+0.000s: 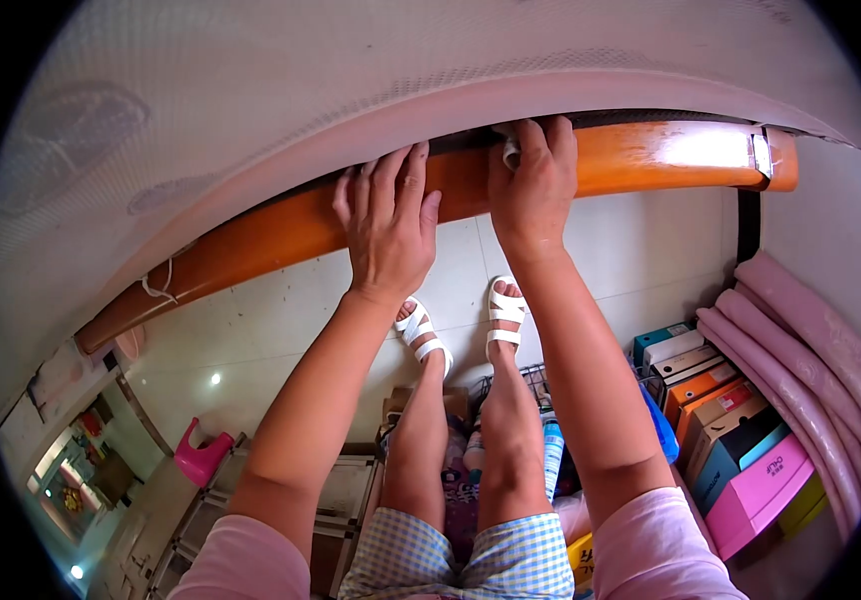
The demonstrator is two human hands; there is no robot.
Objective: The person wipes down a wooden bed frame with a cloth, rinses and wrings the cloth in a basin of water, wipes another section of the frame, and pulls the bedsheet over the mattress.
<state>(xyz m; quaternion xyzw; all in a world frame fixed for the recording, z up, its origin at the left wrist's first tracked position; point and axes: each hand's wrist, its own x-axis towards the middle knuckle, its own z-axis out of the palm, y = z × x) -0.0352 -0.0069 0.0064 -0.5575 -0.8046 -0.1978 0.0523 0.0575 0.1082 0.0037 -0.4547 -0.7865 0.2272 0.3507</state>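
Observation:
A long, glossy orange-brown wooden rail [301,228] runs across the view, below a pale patterned fabric surface [371,60] with a pink edge. My left hand [391,225] lies on the rail with its fingers stretched out, the tips reaching the dark gap between rail and fabric. To its right, my right hand [539,190] is closed at the rail's upper edge, fingers bent into the gap. A small whitish piece of folded cloth or cord [512,152] shows at its thumb side; its full shape is hidden. Thin white string [159,286] is tied round the rail's left part.
White sandals [506,315] are on my feet on the pale tiled floor [631,240]. Stacked shoe boxes [716,400] and pink rolled material [811,350] stand at right. A pink plastic stool [203,455] and a metal-framed rack [221,490] are at lower left.

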